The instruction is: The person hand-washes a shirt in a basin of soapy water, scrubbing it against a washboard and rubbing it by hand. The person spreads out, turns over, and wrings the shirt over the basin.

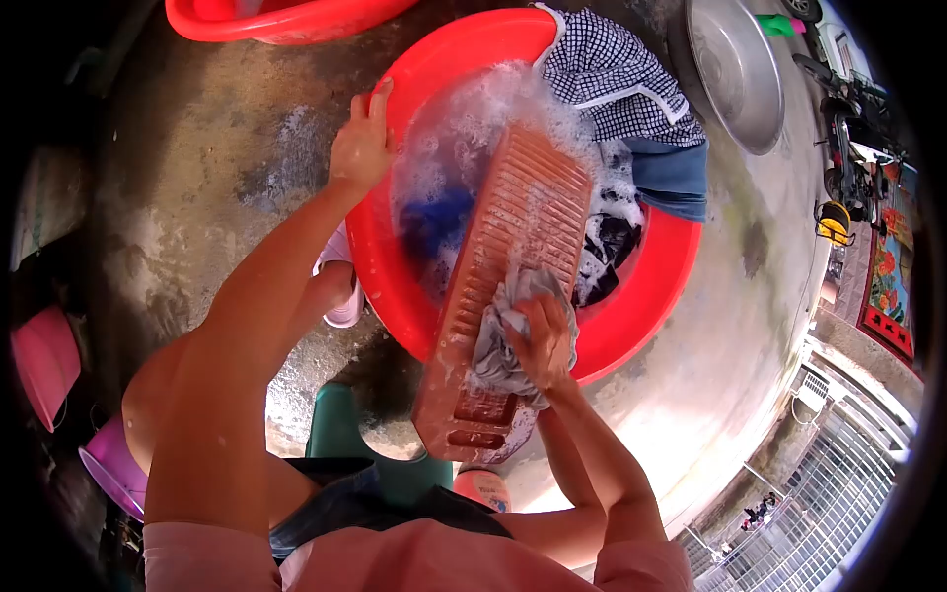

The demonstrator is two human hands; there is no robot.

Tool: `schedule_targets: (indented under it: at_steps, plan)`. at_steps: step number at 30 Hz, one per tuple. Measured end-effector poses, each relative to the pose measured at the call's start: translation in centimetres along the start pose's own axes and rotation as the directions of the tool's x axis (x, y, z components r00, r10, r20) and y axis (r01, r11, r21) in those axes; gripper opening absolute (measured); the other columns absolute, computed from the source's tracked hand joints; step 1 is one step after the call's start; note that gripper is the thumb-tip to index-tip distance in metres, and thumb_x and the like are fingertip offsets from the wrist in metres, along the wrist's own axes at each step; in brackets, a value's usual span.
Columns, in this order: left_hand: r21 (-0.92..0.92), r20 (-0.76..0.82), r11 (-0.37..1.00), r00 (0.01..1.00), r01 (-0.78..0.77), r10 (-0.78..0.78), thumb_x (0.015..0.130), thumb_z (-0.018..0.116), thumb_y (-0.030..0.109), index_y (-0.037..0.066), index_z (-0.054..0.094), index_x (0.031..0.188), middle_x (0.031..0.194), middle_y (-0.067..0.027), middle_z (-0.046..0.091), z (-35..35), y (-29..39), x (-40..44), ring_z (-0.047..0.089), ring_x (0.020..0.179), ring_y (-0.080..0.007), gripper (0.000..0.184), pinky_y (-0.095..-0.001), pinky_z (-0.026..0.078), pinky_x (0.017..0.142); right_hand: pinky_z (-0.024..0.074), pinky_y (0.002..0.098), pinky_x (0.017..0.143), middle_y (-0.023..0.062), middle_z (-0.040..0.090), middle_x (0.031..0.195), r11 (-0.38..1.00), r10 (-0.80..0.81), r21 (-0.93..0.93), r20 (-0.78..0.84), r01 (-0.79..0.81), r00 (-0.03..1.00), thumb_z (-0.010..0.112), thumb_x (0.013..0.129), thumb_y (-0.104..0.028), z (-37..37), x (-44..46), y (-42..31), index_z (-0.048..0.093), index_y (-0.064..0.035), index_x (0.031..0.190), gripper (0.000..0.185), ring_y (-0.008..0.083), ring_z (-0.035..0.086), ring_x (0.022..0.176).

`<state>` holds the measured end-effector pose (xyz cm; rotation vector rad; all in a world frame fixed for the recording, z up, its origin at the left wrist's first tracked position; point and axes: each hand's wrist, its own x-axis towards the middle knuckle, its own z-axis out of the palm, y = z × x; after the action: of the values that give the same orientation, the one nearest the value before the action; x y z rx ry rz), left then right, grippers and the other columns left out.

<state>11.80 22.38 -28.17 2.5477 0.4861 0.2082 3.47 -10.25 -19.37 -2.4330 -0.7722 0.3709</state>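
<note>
A red basin (656,326) holds foamy water, with a washboard (518,222) of reddish brown slanting across it, its lower end over the near rim. My right hand (545,340) grips a wet grey cloth (498,340) against the washboard's lower ridges. On the basin's left rim, my left hand (363,143) has its fingers hooked over the edge. Blue fabric (434,222) lies in the suds left of the board, and a dark garment (610,252) to its right. Over the far right rim hang a checked garment (617,69) and a blue-grey cloth (671,178).
A metal basin (735,69) stands at the upper right, and another red tub (286,25) at the upper left. The green stool (345,434) is between my legs. Pink (47,360) and purple (116,469) containers sit at left; motorbikes (843,148) stand far right.
</note>
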Motion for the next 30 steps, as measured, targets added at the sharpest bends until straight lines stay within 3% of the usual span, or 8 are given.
schedule_targets:
  at_steps: [6, 9, 15, 17, 20, 25, 27, 30]
  plan:
    - [0.003, 0.023, 1.0, 1.0, 0.005, -0.005, 0.072, 0.054, 0.007, 0.017, 0.022, 0.134, 0.108, -0.0217, 0.042, -0.3, 0.3, -0.3, 0.057, 0.073, -0.0408, 0.07, -0.0473, 0.05, 0.063, 0.0309, 0.0513, 0.093, 0.0187, 0.024, 0.133, 0.972, 0.057, -0.231, 0.091, -0.035, 0.994, 0.073, 0.058, -0.033, -3.8, -7.7, -5.4, 0.061, -0.019, 0.104, 0.049, 0.0425, 0.026, 0.117]
    - [-0.006, 0.003, 1.0, 1.0, -0.013, 0.013, 0.072, 0.054, 0.007, 0.017, 0.022, 0.133, 0.108, -0.0218, 0.042, 0.2, 0.2, -0.4, 0.057, 0.073, -0.0411, 0.07, -0.0476, 0.05, 0.063, 0.0319, 0.0547, 0.089, 0.0203, 0.025, 0.135, 0.962, 0.04, -0.273, 0.085, -0.015, 0.996, 0.071, 0.055, -0.039, -0.6, -8.6, -0.5, 0.058, -0.0175, 0.104, 0.055, 0.0423, 0.027, 0.118]
    - [0.014, -0.01, 0.999, 0.999, -0.035, 0.035, 0.073, 0.055, 0.007, 0.017, 0.022, 0.133, 0.107, -0.0231, 0.042, 0.2, 0.1, -0.3, 0.057, 0.073, -0.0424, 0.069, -0.0492, 0.049, 0.063, 0.0436, 0.0328, 0.046, 0.0108, 0.057, 0.062, 0.882, -0.089, -0.471, -0.174, -0.004, 0.981, 0.062, 0.074, -0.037, 3.6, 6.6, 6.6, 0.062, -0.0049, 0.077, 0.032, 0.0245, 0.057, 0.055]
    - [-0.004, 0.02, 1.0, 1.0, -0.004, 0.004, 0.073, 0.055, 0.007, 0.017, 0.023, 0.133, 0.106, -0.0235, 0.041, -0.5, 0.4, -0.4, 0.056, 0.073, -0.0427, 0.069, -0.0494, 0.049, 0.064, 0.0456, 0.0369, 0.052, 0.0124, 0.059, 0.064, 0.865, -0.036, -0.485, -0.31, -0.125, 0.95, 0.061, 0.075, -0.037, 2.3, 9.5, 7.7, 0.063, -0.0043, 0.084, 0.034, 0.0293, 0.058, 0.057]
    - [0.017, 0.026, 1.0, 1.0, -0.002, 0.001, 0.074, 0.054, 0.007, 0.017, 0.023, 0.132, 0.106, -0.0236, 0.041, -0.2, 0.2, -0.4, 0.057, 0.074, -0.0424, 0.067, -0.0488, 0.049, 0.065, 0.0468, 0.0384, 0.067, 0.0178, 0.063, 0.088, 0.934, 0.313, 0.007, -0.5, -0.358, 0.807, 0.053, 0.083, -0.034, -1.8, 13.1, 6.9, 0.06, -0.0023, 0.105, 0.039, 0.0332, 0.062, 0.078]
    - [-0.005, 0.066, 0.999, 0.997, 0.038, -0.038, 0.074, 0.055, 0.007, 0.017, 0.023, 0.133, 0.107, -0.0234, 0.041, -0.7, 0.7, -0.4, 0.057, 0.075, -0.0418, 0.068, -0.0479, 0.049, 0.065, 0.0345, 0.0302, 0.092, 0.0174, 0.046, 0.121, 0.519, 0.426, 0.843, -0.397, 0.139, 0.813, 0.052, 0.087, -0.031, -7.0, 18.6, 2.4, 0.032, 0.0055, 0.127, 0.058, 0.0221, 0.047, 0.106]
    - [0.004, 0.062, 0.999, 0.997, 0.035, -0.035, 0.073, 0.055, 0.007, 0.017, 0.022, 0.133, 0.107, -0.0235, 0.041, -0.7, 0.7, -0.2, 0.056, 0.075, -0.0417, 0.069, -0.0477, 0.049, 0.065, 0.0358, 0.0316, 0.093, 0.017, 0.046, 0.12, 0.864, 0.175, 0.491, -0.493, 0.107, 0.852, 0.06, 0.082, -0.021, -5.0, 20.6, 1.0, 0.02, 0.0038, 0.132, 0.068, 0.024, 0.047, 0.105]
    - [-0.008, 0.054, 1.0, 0.998, 0.019, -0.018, 0.073, 0.055, 0.007, 0.017, 0.022, 0.133, 0.107, -0.0235, 0.041, -0.5, 0.5, -0.1, 0.056, 0.075, -0.0418, 0.069, -0.0477, 0.049, 0.065, 0.0406, 0.0388, 0.09, 0.0246, 0.049, 0.115, 0.984, 0.174, 0.074, -0.255, -0.161, 0.951, 0.066, 0.071, -0.008, 3.3, 24.1, 4.0, 0.023, 0.0035, 0.127, 0.072, 0.0374, 0.043, 0.111]
